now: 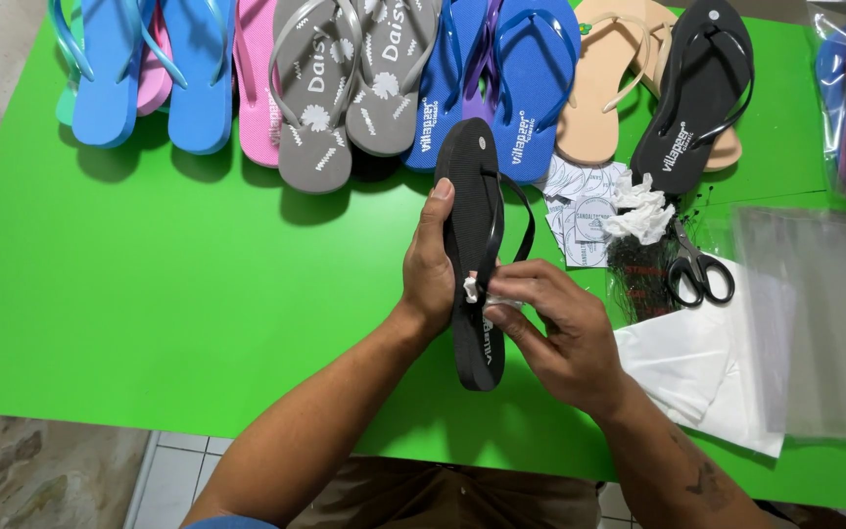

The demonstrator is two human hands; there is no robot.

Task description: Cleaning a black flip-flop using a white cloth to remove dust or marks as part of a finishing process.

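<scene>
Hands raised over table, left (430,269) gripping black flip-flop (472,245), right (560,328) pinching white tag (472,288)

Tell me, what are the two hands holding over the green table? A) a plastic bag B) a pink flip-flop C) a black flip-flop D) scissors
C: the left hand grips the black flip-flop by its edge while the right hand pinches a small white bit at its strap; the scissors lie untouched on the table.
</scene>
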